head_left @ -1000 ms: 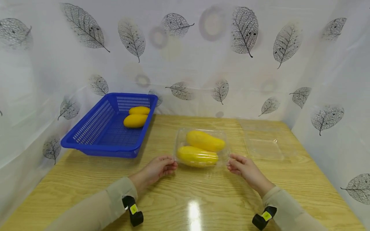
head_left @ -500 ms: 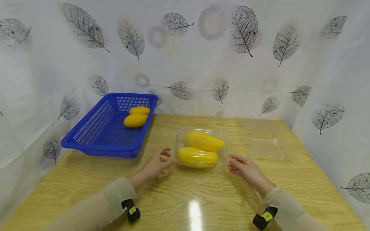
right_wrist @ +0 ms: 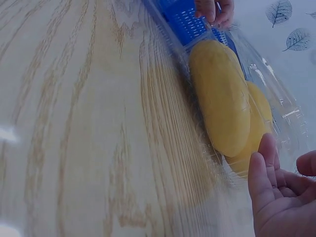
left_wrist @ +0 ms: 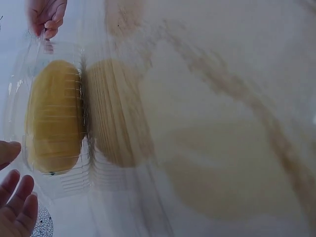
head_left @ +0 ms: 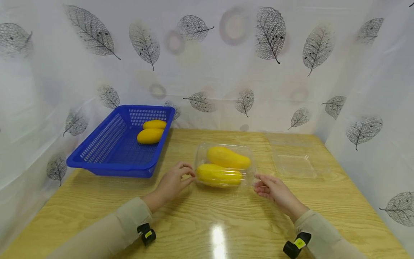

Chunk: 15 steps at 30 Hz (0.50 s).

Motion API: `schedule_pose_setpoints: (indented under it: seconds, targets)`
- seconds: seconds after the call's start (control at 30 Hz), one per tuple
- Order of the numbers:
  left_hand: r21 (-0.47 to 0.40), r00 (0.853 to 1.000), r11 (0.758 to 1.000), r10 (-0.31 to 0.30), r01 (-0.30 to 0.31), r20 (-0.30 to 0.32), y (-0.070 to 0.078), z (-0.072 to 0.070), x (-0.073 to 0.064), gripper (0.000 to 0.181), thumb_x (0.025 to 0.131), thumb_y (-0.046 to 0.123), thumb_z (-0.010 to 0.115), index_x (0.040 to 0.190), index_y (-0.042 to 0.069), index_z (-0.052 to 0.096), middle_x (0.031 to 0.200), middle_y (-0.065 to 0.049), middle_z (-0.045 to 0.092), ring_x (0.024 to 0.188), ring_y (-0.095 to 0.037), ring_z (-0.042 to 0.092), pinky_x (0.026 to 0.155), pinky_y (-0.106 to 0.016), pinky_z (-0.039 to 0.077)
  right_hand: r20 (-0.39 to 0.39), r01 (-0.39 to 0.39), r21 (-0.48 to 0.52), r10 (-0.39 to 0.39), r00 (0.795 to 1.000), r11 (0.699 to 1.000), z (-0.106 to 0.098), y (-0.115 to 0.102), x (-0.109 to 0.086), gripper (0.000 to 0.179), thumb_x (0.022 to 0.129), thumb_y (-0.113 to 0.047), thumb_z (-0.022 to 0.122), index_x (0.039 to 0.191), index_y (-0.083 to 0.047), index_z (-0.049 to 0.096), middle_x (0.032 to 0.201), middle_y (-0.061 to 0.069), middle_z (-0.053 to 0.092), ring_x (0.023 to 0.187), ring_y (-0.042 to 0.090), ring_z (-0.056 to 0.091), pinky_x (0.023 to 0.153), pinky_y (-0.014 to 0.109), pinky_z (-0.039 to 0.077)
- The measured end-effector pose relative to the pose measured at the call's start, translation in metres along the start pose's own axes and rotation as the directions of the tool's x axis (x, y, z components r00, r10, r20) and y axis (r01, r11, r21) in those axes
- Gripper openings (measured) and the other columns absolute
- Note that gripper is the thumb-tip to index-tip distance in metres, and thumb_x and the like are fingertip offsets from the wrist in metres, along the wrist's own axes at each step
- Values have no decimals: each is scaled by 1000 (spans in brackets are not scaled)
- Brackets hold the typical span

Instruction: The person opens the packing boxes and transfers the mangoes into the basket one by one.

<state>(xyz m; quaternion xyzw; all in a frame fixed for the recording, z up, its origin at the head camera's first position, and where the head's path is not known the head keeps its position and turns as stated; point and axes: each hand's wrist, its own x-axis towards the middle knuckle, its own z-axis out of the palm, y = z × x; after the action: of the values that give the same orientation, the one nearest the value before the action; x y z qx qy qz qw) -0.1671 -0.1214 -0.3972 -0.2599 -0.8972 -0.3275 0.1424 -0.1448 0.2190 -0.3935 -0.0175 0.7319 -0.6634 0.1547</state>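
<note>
Two yellow oblong fruits (head_left: pixel 219 175), mango-like, lie side by side inside a clear plastic box (head_left: pixel 249 151) at mid-table; the lid seems to lie over them. My left hand (head_left: pixel 173 183) is at the box's near left corner, its thumb and fingers apart in the left wrist view, where one fruit (left_wrist: pixel 55 116) shows through the plastic. At the near right corner is my right hand (head_left: pixel 275 190), with straight fingers (right_wrist: pixel 269 153) close to the wall and the thumb held away. Whether the fingertips touch the plastic is hard to tell.
A blue slotted basket (head_left: pixel 113 167) at the left holds two more yellow fruits (head_left: pixel 150 136). Another clear plastic box (head_left: pixel 295 167) lies on the wooden table (head_left: pixel 181 230) at the right. A white leaf-print curtain (head_left: pixel 207 72) hangs behind.
My left fingers have come off the box's near left corner and spread, with the hand slightly higher. The right hand stays nearly in place. The head view has shifted slightly.
</note>
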Motion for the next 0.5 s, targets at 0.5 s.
schedule_pose_setpoints:
  seconds: [0.5]
  targets:
    - [-25,997,998,48,-49,-55,6,-12,14,4,83,12,70,86,10,69,96,3,60,85,-12,59,68,-29,51,62,41,-44,-38,997,998,-3,4,1,53,99,-16,45,138,15,26,101,8,60,89,12,60,83,27,51]
